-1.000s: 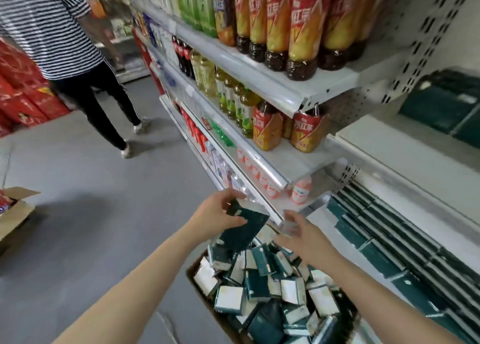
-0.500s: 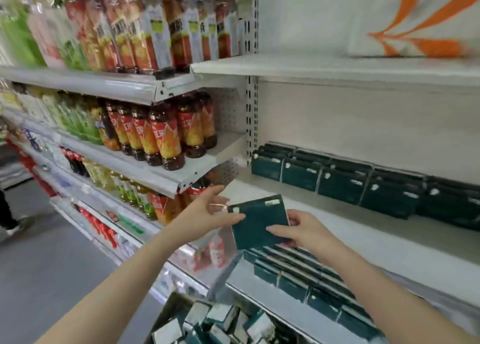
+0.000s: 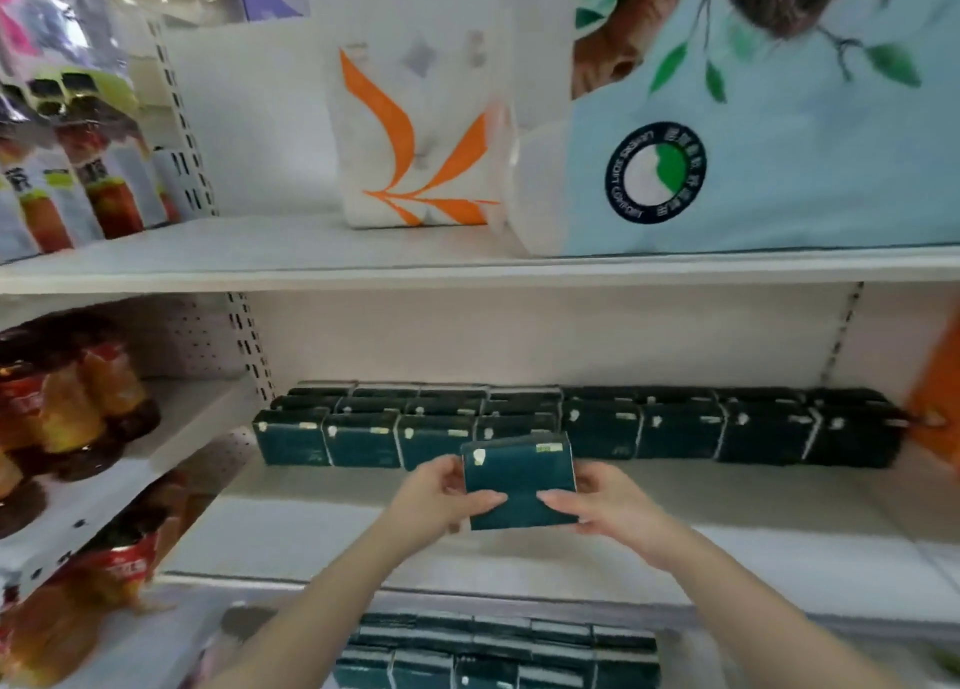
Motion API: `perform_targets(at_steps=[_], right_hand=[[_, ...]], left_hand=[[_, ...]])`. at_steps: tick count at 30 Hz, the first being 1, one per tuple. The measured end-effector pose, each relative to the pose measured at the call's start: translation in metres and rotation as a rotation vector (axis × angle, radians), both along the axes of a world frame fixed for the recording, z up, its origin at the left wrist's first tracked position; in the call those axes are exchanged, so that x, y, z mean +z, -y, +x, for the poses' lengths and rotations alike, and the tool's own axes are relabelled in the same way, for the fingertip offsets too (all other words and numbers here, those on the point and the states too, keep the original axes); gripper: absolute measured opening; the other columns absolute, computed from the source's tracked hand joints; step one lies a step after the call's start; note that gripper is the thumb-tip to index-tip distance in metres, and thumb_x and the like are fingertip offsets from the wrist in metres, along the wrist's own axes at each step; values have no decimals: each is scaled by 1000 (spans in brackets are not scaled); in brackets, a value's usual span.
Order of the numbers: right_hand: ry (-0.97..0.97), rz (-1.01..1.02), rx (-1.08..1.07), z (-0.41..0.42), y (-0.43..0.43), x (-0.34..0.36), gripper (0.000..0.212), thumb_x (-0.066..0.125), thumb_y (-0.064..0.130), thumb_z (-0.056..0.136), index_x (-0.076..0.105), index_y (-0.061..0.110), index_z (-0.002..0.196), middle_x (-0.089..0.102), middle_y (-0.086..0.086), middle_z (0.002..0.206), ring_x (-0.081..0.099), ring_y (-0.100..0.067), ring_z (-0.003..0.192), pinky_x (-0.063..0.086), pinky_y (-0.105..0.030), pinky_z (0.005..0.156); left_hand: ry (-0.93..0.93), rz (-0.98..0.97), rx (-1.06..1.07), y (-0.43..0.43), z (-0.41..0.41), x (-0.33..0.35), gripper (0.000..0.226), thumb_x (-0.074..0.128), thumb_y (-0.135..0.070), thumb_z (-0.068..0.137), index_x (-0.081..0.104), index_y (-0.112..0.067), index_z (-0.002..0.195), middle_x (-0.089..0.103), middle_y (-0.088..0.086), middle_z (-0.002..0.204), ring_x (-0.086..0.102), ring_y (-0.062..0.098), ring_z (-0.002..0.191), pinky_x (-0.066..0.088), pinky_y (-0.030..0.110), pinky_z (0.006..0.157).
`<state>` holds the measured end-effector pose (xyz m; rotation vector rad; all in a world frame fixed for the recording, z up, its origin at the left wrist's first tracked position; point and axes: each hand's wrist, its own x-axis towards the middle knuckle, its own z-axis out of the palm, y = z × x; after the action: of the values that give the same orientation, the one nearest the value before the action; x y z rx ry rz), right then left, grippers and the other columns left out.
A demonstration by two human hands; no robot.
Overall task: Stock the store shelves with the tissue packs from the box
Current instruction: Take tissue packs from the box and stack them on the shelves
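A dark green tissue pack [image 3: 519, 480] is held upright over the middle shelf [image 3: 753, 506], just in front of a row of the same packs. My left hand [image 3: 441, 496] pinches its left edge, thumb on the front. On the other side, my right hand [image 3: 608, 501] grips the right edge in the same way. The row of stocked packs [image 3: 597, 428] runs along the back of the shelf, two deep on the left. More of these packs [image 3: 493, 652] fill the shelf below. The box is out of view.
Bottled drinks [image 3: 67, 402] fill the neighbouring shelves on the left. Large white and pale blue tissue bags [image 3: 727, 168] stand on the shelf above. An orange package [image 3: 935, 392] sits at the right end of the row. The front half of the middle shelf is bare.
The view swung up from the box to the shelves. The pack went from my left hand alone to both hands and now stands close in front of the stocked row.
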<state>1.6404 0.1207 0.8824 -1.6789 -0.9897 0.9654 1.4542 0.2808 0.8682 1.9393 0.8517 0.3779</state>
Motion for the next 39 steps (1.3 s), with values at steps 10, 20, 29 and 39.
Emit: perform_targets(at_steps=[10, 20, 29, 39], right_hand=[[648, -337, 26, 124, 14, -12, 33, 70, 51, 82, 64, 37, 111, 70, 18, 104, 66, -6, 92, 56, -28, 83], [811, -222, 79, 168, -4, -52, 32, 66, 55, 83, 63, 39, 111, 66, 22, 99, 60, 2, 85, 41, -14, 61], [1188, -320, 49, 176, -25, -61, 55, 46, 74, 87, 67, 23, 89, 66, 8, 83, 61, -17, 87, 39, -37, 84], [1164, -349, -8, 171, -27, -58, 49, 46, 66, 92, 61, 24, 74, 64, 8, 74, 60, -12, 78, 35, -40, 96]], left_hand=[[-307, 241, -10, 9, 149, -28, 35, 75, -56, 79, 65, -27, 96, 69, -14, 89, 63, 3, 81, 49, 21, 67], [-594, 647, 53, 6, 173, -46, 65, 46, -91, 75, 68, -30, 86, 68, -14, 82, 62, 14, 75, 43, 30, 63], [-651, 751, 116, 2, 178, -49, 72, 39, -84, 85, 48, -19, 58, 51, -10, 60, 51, 15, 61, 31, 30, 57], [-714, 838, 155, -6, 178, -46, 70, 35, -86, 85, 47, -22, 58, 48, -10, 54, 50, 15, 59, 31, 37, 76]])
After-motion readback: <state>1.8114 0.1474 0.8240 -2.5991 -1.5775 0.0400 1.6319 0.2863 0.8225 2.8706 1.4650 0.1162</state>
